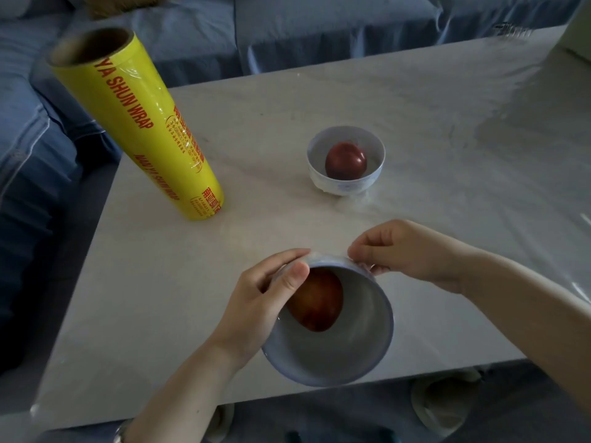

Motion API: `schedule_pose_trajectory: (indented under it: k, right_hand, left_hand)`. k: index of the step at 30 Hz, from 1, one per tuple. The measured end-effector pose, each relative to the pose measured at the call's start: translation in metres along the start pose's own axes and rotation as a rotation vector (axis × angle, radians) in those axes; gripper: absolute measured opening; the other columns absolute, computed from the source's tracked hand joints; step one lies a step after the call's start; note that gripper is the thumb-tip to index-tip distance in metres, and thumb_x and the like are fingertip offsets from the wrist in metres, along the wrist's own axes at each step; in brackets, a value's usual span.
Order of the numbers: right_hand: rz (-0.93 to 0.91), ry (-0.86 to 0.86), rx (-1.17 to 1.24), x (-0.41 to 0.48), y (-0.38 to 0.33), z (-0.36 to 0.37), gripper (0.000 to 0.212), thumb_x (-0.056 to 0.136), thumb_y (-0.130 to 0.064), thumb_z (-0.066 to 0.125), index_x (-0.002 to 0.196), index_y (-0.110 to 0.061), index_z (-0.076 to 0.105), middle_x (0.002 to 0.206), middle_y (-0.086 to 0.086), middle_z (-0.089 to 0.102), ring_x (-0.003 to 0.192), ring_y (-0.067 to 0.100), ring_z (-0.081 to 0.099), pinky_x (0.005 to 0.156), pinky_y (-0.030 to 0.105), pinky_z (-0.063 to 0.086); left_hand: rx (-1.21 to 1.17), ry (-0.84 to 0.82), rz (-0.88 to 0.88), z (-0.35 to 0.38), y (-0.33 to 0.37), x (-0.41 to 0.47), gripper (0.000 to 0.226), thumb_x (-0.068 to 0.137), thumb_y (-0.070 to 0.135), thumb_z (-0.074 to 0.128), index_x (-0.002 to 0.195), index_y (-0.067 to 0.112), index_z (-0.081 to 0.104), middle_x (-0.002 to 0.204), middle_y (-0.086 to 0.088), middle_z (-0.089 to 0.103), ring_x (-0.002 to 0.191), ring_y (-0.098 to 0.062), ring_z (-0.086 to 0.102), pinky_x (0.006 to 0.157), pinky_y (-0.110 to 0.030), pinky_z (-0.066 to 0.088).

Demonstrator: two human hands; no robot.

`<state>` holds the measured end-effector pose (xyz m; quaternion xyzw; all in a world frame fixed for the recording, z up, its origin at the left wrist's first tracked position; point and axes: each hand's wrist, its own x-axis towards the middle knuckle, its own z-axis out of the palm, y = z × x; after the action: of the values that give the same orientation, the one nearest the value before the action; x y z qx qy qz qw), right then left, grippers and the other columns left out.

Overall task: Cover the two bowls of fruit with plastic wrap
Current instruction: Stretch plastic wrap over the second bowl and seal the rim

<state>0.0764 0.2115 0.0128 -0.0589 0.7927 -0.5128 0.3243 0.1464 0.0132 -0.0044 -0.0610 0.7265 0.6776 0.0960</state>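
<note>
Pale table (415, 123), with a yellow plastic wrap roll (137, 123) standing upright on its left. The near bowl (351, 346) is at the front edge. The far bowl (346, 183) mid-table is maybe wrapped already, hard to tell. Left hand (256, 302) grips the near bowl's rim, right hand (412, 251) pinches film (329, 258) there. Looks like the sealing step. Next, pull it taut over the red fruit (316, 302) and press it down the sides.

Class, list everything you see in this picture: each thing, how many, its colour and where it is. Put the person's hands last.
wrap roll: one, yellow with red lettering, upright, table's left
far bowl: one, white, mid-table
near bowl: one, pale bluish, tilted, table's near edge
far fruit: one, red, in far bowl
near fruit: one, red, in near bowl
clear film: one, transparent, on near bowl's rim
table: one, white
sofa: one, blue, behind table
left hand: grips near bowl's rim
right hand: pinches clear film
</note>
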Motion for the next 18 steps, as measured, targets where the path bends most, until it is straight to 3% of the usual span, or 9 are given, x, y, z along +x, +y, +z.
schedule_pose_trajectory:
  k: [2, 5, 8, 12, 15, 18]
  right_hand:
    - [-0.002, 0.007, 0.068, -0.001, -0.002, 0.0, 0.022, 0.088, -0.022, 0.056, 0.081, -0.004, 0.068, 0.079, 0.007, 0.066, 0.074, 0.013, 0.058, 0.079, 0.025, 0.052]
    - [0.007, 0.003, 0.178, -0.002, -0.006, 0.001, 0.026, 0.092, -0.019, 0.05, 0.07, -0.008, 0.06, 0.064, -0.001, 0.059, 0.06, 0.01, 0.051, 0.065, 0.019, 0.049]
    - [0.061, -0.075, 0.129, -0.001, -0.01, 0.0, 0.03, 0.092, -0.024, 0.051, 0.063, -0.013, 0.052, 0.055, -0.005, 0.051, 0.053, 0.006, 0.046, 0.063, 0.018, 0.045]
    - [0.235, -0.218, -0.029, 0.003, -0.019, -0.007, 0.04, 0.084, -0.042, 0.058, 0.051, -0.02, 0.06, 0.05, -0.004, 0.049, 0.048, 0.007, 0.044, 0.06, 0.02, 0.04]
    - [0.333, -0.322, -0.041, 0.009, -0.024, -0.009, 0.055, 0.08, -0.054, 0.055, 0.037, -0.02, 0.055, 0.047, -0.002, 0.043, 0.044, 0.009, 0.04, 0.055, 0.022, 0.032]
    - [0.333, -0.365, 0.068, 0.009, -0.027, -0.01, 0.046, 0.064, -0.054, 0.058, 0.047, -0.012, 0.051, 0.044, -0.002, 0.041, 0.041, 0.009, 0.04, 0.048, 0.017, 0.035]
  left_hand:
    - [-0.016, -0.022, -0.004, -0.002, -0.001, -0.001, 0.024, 0.074, 0.04, 0.057, 0.093, 0.033, 0.07, 0.1, 0.015, 0.071, 0.099, -0.004, 0.064, 0.078, -0.016, 0.051]
    - [-0.046, -0.022, 0.015, -0.002, -0.001, -0.003, 0.022, 0.073, 0.043, 0.061, 0.09, 0.037, 0.073, 0.1, 0.012, 0.071, 0.1, -0.01, 0.064, 0.077, -0.019, 0.052]
    - [-0.046, -0.018, 0.051, 0.0, -0.002, -0.004, 0.031, 0.064, 0.052, 0.06, 0.091, 0.043, 0.073, 0.1, 0.012, 0.072, 0.101, -0.011, 0.064, 0.077, -0.019, 0.052]
    - [-0.023, -0.069, 0.053, 0.003, -0.002, -0.005, 0.032, 0.062, 0.055, 0.064, 0.09, 0.043, 0.072, 0.099, 0.011, 0.071, 0.1, -0.013, 0.063, 0.073, -0.019, 0.052]
    - [0.002, -0.09, 0.053, 0.006, -0.003, -0.005, 0.049, 0.056, 0.069, 0.069, 0.095, 0.04, 0.072, 0.1, 0.007, 0.071, 0.1, -0.016, 0.063, 0.073, -0.021, 0.053]
    - [-0.004, -0.1, 0.069, 0.008, -0.001, -0.004, 0.042, 0.059, 0.061, 0.069, 0.095, 0.039, 0.072, 0.1, 0.008, 0.072, 0.099, -0.014, 0.065, 0.072, -0.019, 0.052]
